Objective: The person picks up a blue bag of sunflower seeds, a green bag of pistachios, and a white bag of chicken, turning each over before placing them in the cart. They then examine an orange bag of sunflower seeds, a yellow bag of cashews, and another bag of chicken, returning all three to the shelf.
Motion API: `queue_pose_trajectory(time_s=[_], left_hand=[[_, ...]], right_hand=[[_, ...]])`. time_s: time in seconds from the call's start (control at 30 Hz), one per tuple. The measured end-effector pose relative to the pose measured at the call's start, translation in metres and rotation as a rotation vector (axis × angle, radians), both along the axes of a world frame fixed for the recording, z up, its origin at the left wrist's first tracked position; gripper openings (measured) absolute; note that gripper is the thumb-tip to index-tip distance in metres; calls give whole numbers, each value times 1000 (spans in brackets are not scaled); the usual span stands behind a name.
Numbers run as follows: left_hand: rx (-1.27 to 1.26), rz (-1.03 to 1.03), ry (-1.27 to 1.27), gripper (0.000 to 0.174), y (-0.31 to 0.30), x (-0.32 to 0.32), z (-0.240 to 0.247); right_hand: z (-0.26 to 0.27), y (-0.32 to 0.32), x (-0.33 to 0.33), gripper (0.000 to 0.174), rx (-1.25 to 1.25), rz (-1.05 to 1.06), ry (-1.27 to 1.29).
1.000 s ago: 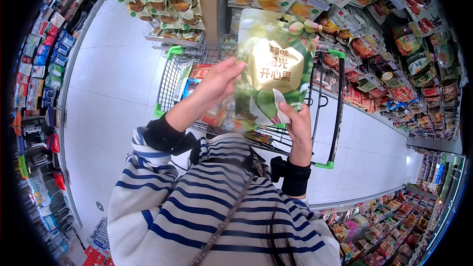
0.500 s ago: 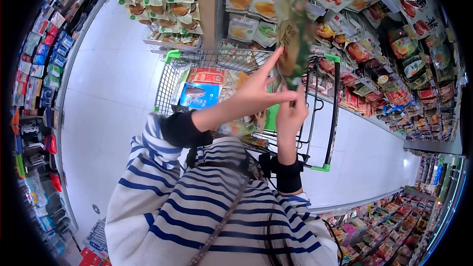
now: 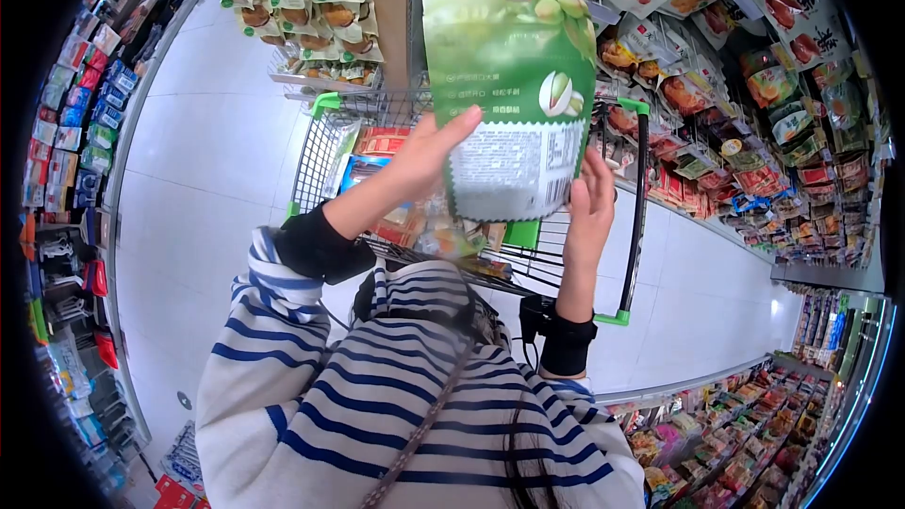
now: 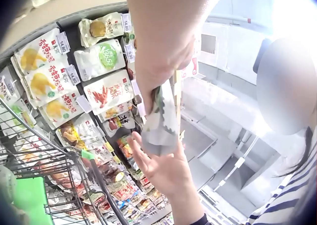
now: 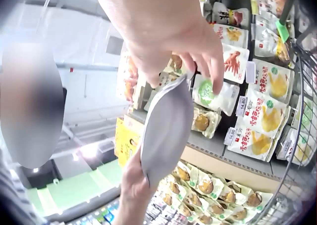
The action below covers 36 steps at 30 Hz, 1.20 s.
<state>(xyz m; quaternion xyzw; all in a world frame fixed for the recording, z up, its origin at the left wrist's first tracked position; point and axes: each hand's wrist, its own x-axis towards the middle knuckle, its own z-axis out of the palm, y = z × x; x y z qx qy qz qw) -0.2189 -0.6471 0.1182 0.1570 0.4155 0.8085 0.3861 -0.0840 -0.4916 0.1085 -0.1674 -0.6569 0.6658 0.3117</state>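
Note:
A green and white bag of pistachios (image 3: 514, 85) is held up over the cart, its printed back with the barcode towards the head camera. My left hand (image 3: 424, 158) grips its left edge, thumb across the printed face and the other fingers hidden behind. At the lower right edge is my right hand (image 3: 589, 212), its fingers loosely spread right at the side of the bag. The left wrist view shows that right hand (image 4: 168, 173) with fingers apart beside the bag's bottom. Seen from the right wrist, the bag's pale bottom (image 5: 168, 126) lies between both hands.
The shopping cart (image 3: 325, 104) with green corners stands in front of me, holding several packages, including a blue one (image 3: 361, 172). Racks of hanging snack packets (image 3: 693, 90) line the right side. Packaged goods (image 3: 90, 132) fill shelves to the left, across a pale floor (image 3: 207, 141).
The bag has been turned round from its gold-labelled front, through edge-on, to its printed back. My left hand reached across to its edge and came back left with it; my right hand's fingers have loosened.

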Motion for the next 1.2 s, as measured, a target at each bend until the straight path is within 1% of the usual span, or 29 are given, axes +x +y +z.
queue_pose_trajectory(time_s=[0.07,0.1,0.2,0.23,0.37,0.47,0.77,0.97,1.07,1.13,1.17,1.2], left_hand=[[76,-104,-86,37,-7,0,3],[74,-182,-126,38,-12,-2,2],[40,-241,-127,41,-17,-3,-8],[-32,-251,-155,43,-19,-3,-12],[15,-283,-54,44,-21,-1,-11],[-7,-266,-115,41,-22,0,-16],[-9,-287,-99,39,-21,1,-20],[-20,-323,-105,45,-21,1,-20],[-37,-237,-4,44,-18,1,-20],[-216,-157,136,43,-20,-9,-33],[-311,-121,203,43,-23,-16,-40],[-380,-30,323,41,-30,-23,-42]], right_hand=[[-5,5,9,48,-375,276,7],[-1,-1,11,44,-393,319,6],[-11,1,21,38,-337,417,-78],[-12,1,22,34,-313,423,-112],[-20,1,23,33,-329,433,-145],[-23,1,26,33,-356,458,-146],[-25,-1,29,32,-366,457,-134],[-27,0,29,30,-360,454,-127],[-31,0,29,31,-333,398,-168],[-23,0,23,35,-402,367,-302],[-24,2,22,36,-327,356,-301],[-25,5,19,36,-236,331,-338]])
